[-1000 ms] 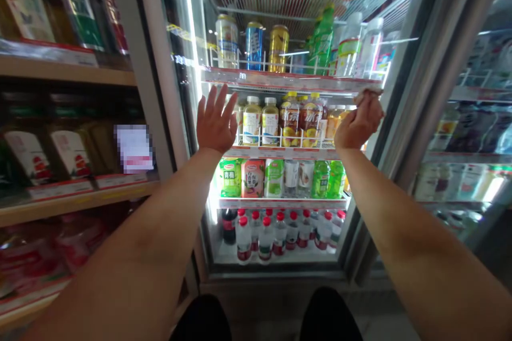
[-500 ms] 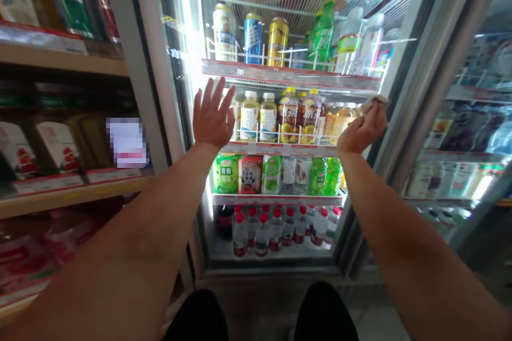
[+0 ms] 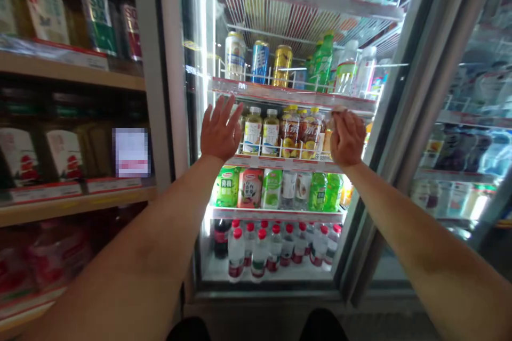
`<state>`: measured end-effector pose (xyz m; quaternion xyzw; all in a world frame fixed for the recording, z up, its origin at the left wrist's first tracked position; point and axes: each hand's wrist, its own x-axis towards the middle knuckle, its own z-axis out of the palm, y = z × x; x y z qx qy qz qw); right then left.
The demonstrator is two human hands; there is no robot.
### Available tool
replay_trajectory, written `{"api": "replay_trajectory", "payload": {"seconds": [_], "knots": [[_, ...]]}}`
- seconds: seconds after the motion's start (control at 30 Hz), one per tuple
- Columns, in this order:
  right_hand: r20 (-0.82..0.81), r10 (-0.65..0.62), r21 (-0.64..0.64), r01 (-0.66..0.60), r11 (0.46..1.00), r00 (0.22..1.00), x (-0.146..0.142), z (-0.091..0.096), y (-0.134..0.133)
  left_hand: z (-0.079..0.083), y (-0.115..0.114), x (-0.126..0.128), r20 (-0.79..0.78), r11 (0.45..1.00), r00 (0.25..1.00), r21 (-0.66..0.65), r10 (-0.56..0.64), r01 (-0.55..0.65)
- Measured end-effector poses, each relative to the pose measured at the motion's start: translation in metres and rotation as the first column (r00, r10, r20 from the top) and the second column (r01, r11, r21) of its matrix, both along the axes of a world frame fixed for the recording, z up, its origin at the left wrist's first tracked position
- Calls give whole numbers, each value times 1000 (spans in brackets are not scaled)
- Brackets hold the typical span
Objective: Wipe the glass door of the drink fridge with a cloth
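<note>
My left hand (image 3: 221, 130) is spread with its palm toward the glass door (image 3: 256, 97) of a lit drinks fridge, seemingly resting on it. Just right of its fingers, behind the glass, stand tea bottles (image 3: 270, 133) with pale labels. My right hand (image 3: 347, 136) is closed round a pale crumpled cloth (image 3: 338, 110), of which only a bit shows above the fingers. It is at the glass on the right side, beside brown bottles with yellow caps (image 3: 311, 130). Whether the cloth touches the glass is hard to tell.
Cans (image 3: 260, 61) and a green bottle (image 3: 325, 61) fill the shelf above. Red-capped bottles (image 3: 260, 253) stand at the fridge bottom. A wooden shelf (image 3: 72, 69) with bottles is at left. A metal door frame (image 3: 404, 133) borders the right side, beside another fridge.
My right hand with the cloth has moved left across the glass. My left hand stays spread near the same bottles. The view has tilted up a little, showing a higher shelf.
</note>
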<state>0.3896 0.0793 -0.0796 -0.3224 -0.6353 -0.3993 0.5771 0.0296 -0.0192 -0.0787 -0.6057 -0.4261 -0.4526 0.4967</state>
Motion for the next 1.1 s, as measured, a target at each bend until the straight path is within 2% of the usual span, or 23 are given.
{"api": "replay_trajectory", "payload": {"seconds": [0.07, 0.1, 0.17, 0.2, 0.23, 0.27, 0.33, 0.37, 0.4, 0.47, 0.53, 0.57, 0.63, 0.67, 0.73, 0.8, 0.83, 0.9, 0.97, 1.0, 1.03, 1.07, 1.1], "knots": [[-280, 46, 14, -44, 999, 959, 2, 44, 10, 0, 0, 0, 3, 1000, 1000, 4, 1, -1], [-443, 70, -5, -80, 997, 894, 1, 68, 15, 0, 0, 0, 5, 1000, 1000, 3, -2, 2], [-712, 116, -9, -174, 985, 693, -7, 115, 21, 0, 0, 0, 10, 1000, 1000, 1, -16, 16], [-740, 118, -12, -188, 982, 663, -15, 134, 21, 0, 1, 0, 12, 1000, 1000, 1, -26, 26], [-722, 126, -17, -201, 980, 680, -27, 147, 19, 0, 1, 0, 14, 999, 999, 2, -37, 37], [-635, 140, -39, -213, 976, 760, -42, 155, 13, 0, 1, 0, 17, 999, 999, 4, -47, 46], [-429, 172, -39, -208, 977, 887, -75, 154, -3, -1, 1, 0, 22, 998, 998, 9, -60, 60], [-133, 173, -55, -182, 982, 976, -90, 148, -14, 0, 1, 0, 24, 998, 998, 10, -63, 63], [172, 155, -67, -145, 987, 973, -104, 140, -24, 0, 1, 0, 26, 998, 997, 10, -66, 66], [439, 136, -73, -115, 991, 888, -119, 125, -38, 0, 1, 0, 28, 998, 997, 5, -68, 68], [443, 125, -72, -103, 992, 888, -121, 123, -41, 0, 0, 0, 27, 998, 998, 3, -63, 63], [346, 120, -70, -102, 992, 931, -117, 127, -38, 0, 0, 0, 25, 998, 998, 4, -59, 59], [-33, 108, -75, -110, 991, 994, -107, 143, -27, -1, 0, 0, 16, 998, 998, 5, -55, 55], [-266, 102, -80, -127, 989, 959, -102, 152, -20, -1, 0, -1, 11, 999, 998, 6, -54, 54], [-599, 96, -75, -175, 982, 795, -94, 168, -8, -1, 0, -1, 6, 999, 999, 7, -49, 49], [-682, 97, -67, -195, 979, 725, -92, 174, -2, -1, 0, -1, 3, 999, 999, 4, -41, 41], [-663, 93, -67, -183, 981, 743, -92, 173, -2, -1, 0, -1, 2, 999, 999, 0, -38, 38], [-491, 80, -67, -128, 989, 868, -94, 165, -7, -1, 0, -1, 6, 999, 999, -17, -44, 45], [-85, 79, -43, -83, 996, 993, -96, 152, -17, -1, 0, -1, 16, 997, 998, -36, -62, 62], [152, 79, -29, -75, 997, 985, -97, 147, -22, -1, 1, -2, 25, 997, 997, -43, -70, 71], [341, 78, -19, -76, 997, 937, -98, 142, -27, -1, 1, -2, 30, 996, 997, -46, -75, 77], [452, 75, -12, -78, 997, 889, -99, 138, -30, -1, 1, -2, 30, 996, 996, -45, -78, 80], [477, 71, -6, -78, 997, 876, -100, 137, -31, -1, 2, -2, 27, 996, 997, -40, -78, 79]]}}
